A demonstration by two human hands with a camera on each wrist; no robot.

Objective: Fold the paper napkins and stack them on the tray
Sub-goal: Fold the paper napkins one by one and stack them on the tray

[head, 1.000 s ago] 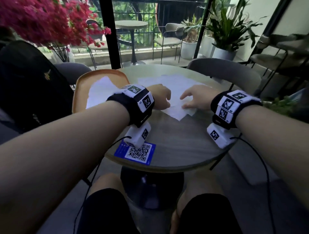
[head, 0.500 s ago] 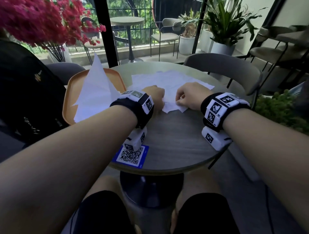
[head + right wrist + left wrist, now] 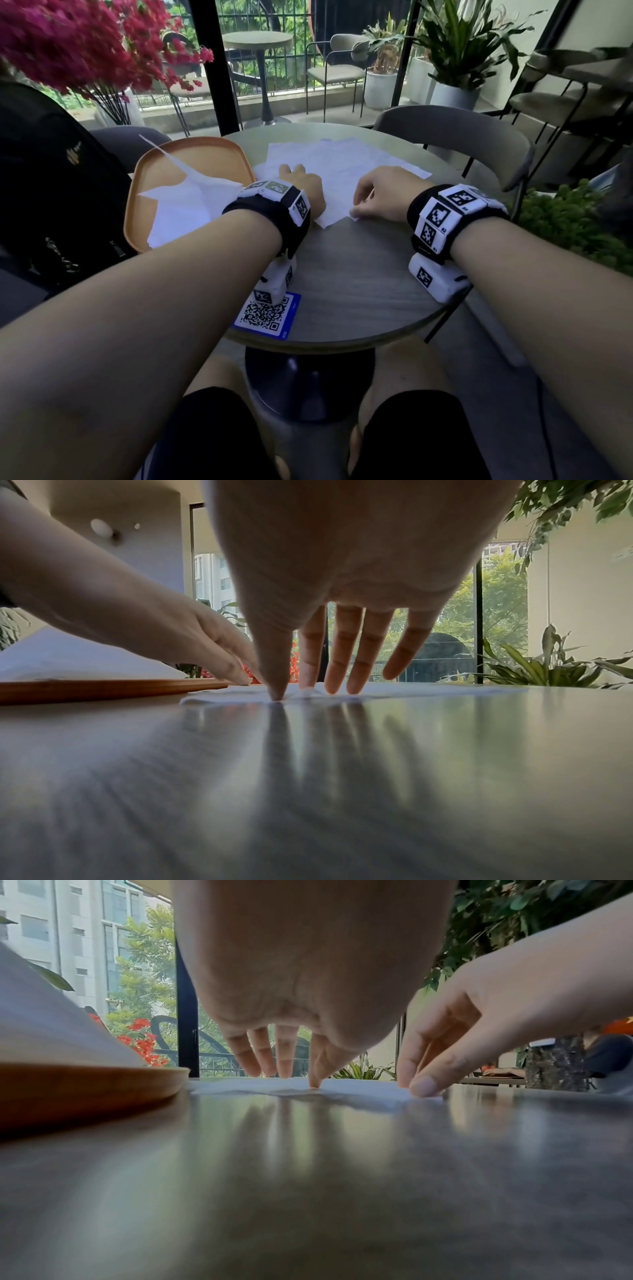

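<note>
Several unfolded white paper napkins point(image 3: 342, 164) lie spread on the round table point(image 3: 359, 274). My left hand point(image 3: 301, 185) rests on the top napkin's left part, fingers straight and thumb tip down on the paper point(image 3: 315, 1083). My right hand point(image 3: 376, 195) is at the napkin's near corner, where thumb point(image 3: 277, 691) and forefinger pinch the paper edge point(image 3: 354, 214) while the other fingers hang straight. An orange tray point(image 3: 191, 154) sits to the left and holds white napkins point(image 3: 185, 212), one corner of them sticking up.
A blue QR card point(image 3: 270, 313) lies near the table's front edge under my left wrist. A black backpack point(image 3: 51, 192) sits on the seat to the left. A grey chair point(image 3: 455, 137) stands behind the table, with red flowers point(image 3: 85, 44) at the far left.
My left hand has gone from a fist pinching the napkin edge to straight fingers on the paper. The napkin that stood high over the tray has sunk onto it.
</note>
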